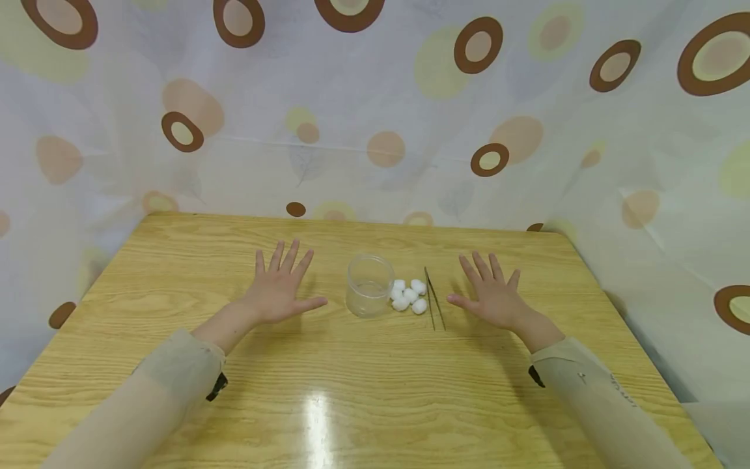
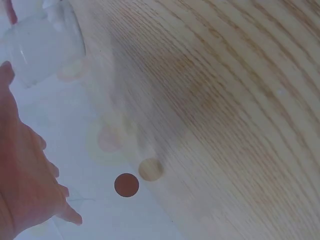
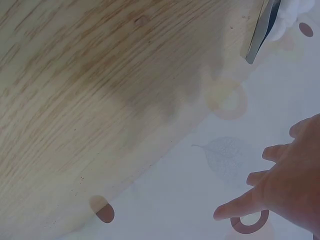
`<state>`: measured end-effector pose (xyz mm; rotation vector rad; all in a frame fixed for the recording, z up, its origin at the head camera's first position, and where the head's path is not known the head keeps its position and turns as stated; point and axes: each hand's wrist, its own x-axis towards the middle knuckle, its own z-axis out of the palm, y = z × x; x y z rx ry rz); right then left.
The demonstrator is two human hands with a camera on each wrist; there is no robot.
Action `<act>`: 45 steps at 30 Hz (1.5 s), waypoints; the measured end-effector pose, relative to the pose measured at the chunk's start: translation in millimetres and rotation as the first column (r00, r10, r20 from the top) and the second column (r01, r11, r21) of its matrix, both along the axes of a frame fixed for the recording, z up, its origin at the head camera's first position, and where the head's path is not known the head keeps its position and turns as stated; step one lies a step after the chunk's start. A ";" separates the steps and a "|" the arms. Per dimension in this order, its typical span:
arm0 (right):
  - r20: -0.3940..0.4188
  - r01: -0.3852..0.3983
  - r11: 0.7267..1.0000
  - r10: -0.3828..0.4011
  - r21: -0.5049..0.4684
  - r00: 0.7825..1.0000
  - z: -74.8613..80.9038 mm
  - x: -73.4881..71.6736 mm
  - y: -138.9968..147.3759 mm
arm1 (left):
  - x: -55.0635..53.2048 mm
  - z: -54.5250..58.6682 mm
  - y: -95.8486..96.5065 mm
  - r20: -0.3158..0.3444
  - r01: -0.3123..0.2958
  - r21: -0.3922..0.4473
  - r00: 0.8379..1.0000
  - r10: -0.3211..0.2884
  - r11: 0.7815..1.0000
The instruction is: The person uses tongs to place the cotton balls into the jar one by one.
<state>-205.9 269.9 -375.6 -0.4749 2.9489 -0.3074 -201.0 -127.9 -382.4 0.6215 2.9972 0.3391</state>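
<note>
My left hand [image 1: 277, 293] hovers with fingers spread, left of a clear round jar [image 1: 369, 286], holding nothing. The jar stands upright, and only bare wood shows through its wall. Against its right side lies a small cluster of white cotton balls [image 1: 410, 296]. Metal tweezers [image 1: 435, 298] lie right of the cotton, tips toward me and slightly apart. My right hand [image 1: 493, 298], also spread and holding nothing, is just right of the tweezers. In the left wrist view the jar [image 2: 45, 45] is beyond my thumb; the right wrist view shows the tweezers' joined end [image 3: 257, 42].
A wood-grain table [image 1: 375, 365] carries everything. Behind it and at both sides hangs a pale sheet [image 1: 351, 85] with brown and beige circles, meeting the table's back edge. A bright light reflection lies on the near part of the tabletop.
</note>
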 end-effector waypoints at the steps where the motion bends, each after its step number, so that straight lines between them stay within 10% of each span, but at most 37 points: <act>1: -0.003 -0.001 1.000 0.001 -0.002 1.000 0.1 0.1 -0.1 | -0.2 0.5 0.1 0.004 -0.002 0.002 1.000 0.002 1.000; 45: -0.006 0.024 0.999 -0.024 0.034 1.000 -8.8 -3.5 -8.8 | -24.7 -3.5 30.9 0.136 0.001 0.168 0.990 -0.024 0.986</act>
